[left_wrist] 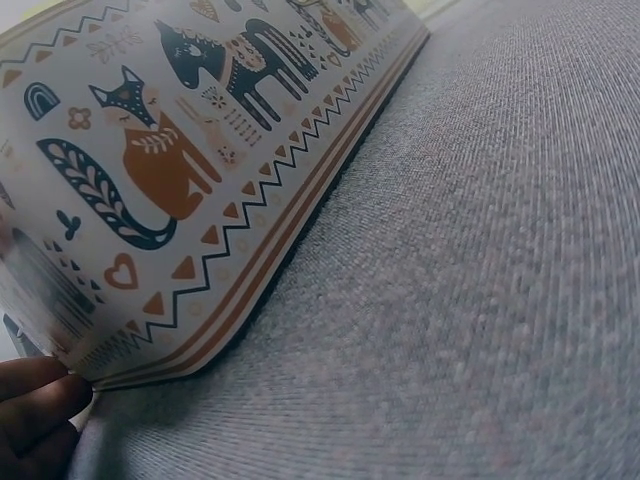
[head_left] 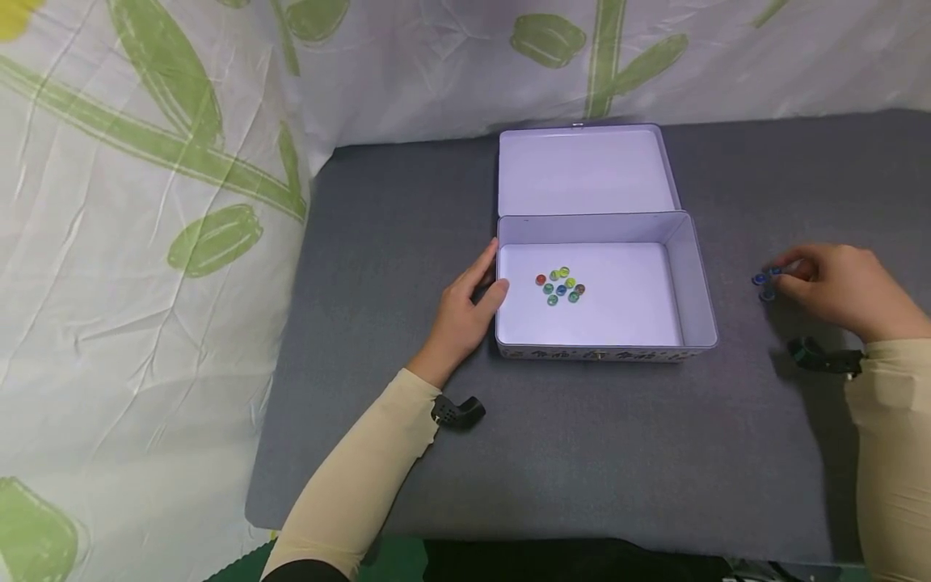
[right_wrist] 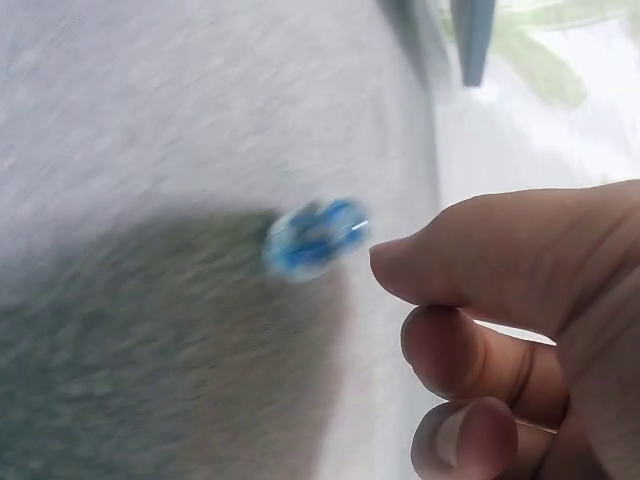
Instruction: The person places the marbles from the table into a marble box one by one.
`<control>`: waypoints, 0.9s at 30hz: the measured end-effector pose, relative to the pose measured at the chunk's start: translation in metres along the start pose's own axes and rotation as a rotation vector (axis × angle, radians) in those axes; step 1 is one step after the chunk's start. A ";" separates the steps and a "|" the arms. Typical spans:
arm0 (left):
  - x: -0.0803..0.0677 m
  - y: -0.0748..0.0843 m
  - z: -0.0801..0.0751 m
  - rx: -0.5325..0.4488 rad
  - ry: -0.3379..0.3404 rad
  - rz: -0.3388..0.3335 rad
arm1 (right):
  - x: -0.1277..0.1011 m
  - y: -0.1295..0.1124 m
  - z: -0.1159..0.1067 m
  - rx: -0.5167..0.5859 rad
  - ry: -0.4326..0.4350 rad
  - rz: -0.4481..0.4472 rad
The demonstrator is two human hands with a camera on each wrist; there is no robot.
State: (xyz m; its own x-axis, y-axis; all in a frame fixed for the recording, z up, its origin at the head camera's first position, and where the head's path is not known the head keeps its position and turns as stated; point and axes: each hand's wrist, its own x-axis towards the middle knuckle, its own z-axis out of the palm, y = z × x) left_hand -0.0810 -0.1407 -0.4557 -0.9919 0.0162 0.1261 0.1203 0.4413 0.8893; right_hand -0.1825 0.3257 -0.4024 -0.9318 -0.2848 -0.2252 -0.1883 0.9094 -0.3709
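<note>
An open tin box (head_left: 697, 279) stands on the grey table cloth, with its lid (head_left: 582, 170) lying flat behind it. Several small coloured marbles (head_left: 560, 285) lie bunched on its white floor. My left hand (head_left: 465, 311) rests against the box's left wall, fingers fairly straight and thumb at the rim. The left wrist view shows the box's patterned outer wall (left_wrist: 180, 150) with my fingertips (left_wrist: 30, 410) at its corner. Right of the box, my right hand (head_left: 836, 291) hovers over a few blue marbles (head_left: 760, 279) on the cloth. One blurred blue marble (right_wrist: 315, 238) lies just beside my fingertip (right_wrist: 395, 262), with nothing pinched.
A white curtain with green leaves (head_left: 145, 202) hangs behind and left of the table. The grey cloth (head_left: 582, 453) stretches wide in front of the box. Black wrist mounts (head_left: 457, 412) (head_left: 822, 356) sit at both sleeves.
</note>
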 end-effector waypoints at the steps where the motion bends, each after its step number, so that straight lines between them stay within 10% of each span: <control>1: 0.000 0.000 0.000 -0.001 0.000 -0.003 | 0.000 -0.002 -0.002 0.001 0.008 -0.005; 27: 0.000 -0.001 0.000 -0.003 -0.005 0.000 | 0.017 -0.071 -0.026 -0.069 0.060 -0.159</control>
State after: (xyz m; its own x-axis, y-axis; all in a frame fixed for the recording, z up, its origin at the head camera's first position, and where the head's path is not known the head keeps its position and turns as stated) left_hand -0.0814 -0.1409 -0.4566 -0.9921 0.0203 0.1238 0.1201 0.4386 0.8906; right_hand -0.1925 0.2640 -0.3567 -0.9049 -0.4100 -0.1139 -0.3538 0.8736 -0.3341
